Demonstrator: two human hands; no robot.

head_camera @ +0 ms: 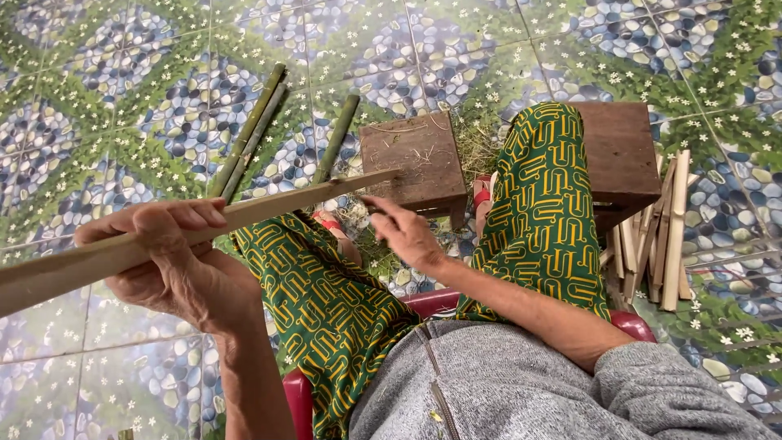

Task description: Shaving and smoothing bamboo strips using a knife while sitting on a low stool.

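Mid-left: left hand (175,265), fingers closed around bamboo slat (244,213) slanting toward centre. Centre: right hand (405,235), fingers loosely spread, empty, below slat's tip beside wooden block (411,163). Probably inspecting the strip; next needs steady regrip. Far right: cut slats (656,236).

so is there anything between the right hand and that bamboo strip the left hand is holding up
Nothing visible. The left hand grips the long bamboo strip, whose far end points toward the small wooden block. The right hand hovers open just below that end, with only open air between its fingers and the strip.
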